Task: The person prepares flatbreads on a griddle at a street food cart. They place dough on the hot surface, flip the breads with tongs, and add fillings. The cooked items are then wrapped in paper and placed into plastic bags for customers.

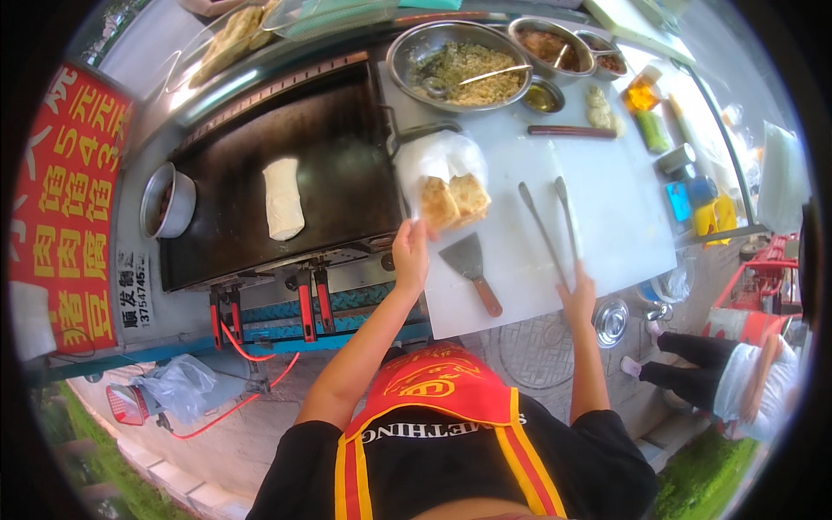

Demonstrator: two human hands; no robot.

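My left hand [413,255] pinches the edge of a thin plastic bag [448,151] at the left side of the white worktop. Browned pieces of filled flatbread [455,200] stick out of the bag's mouth towards me. At the worktop's front edge, my right hand [577,296] holds metal tongs [567,211] by their joined end, with the two arms spread and nothing between the tips. A scraper with a wooden handle [471,263] lies flat between my hands. On the black griddle [344,143], left of my left hand, rests a pale rolled piece of dough [284,199].
Behind the worktop stand a large steel bowl of chopped filling [465,68], smaller bowls [552,45] and an oil bowl [543,95]. A dark rolling pin [572,132] lies near dough lumps [601,110]. A pot [170,200] sits by the griddle. Another person [728,380] is at the right.
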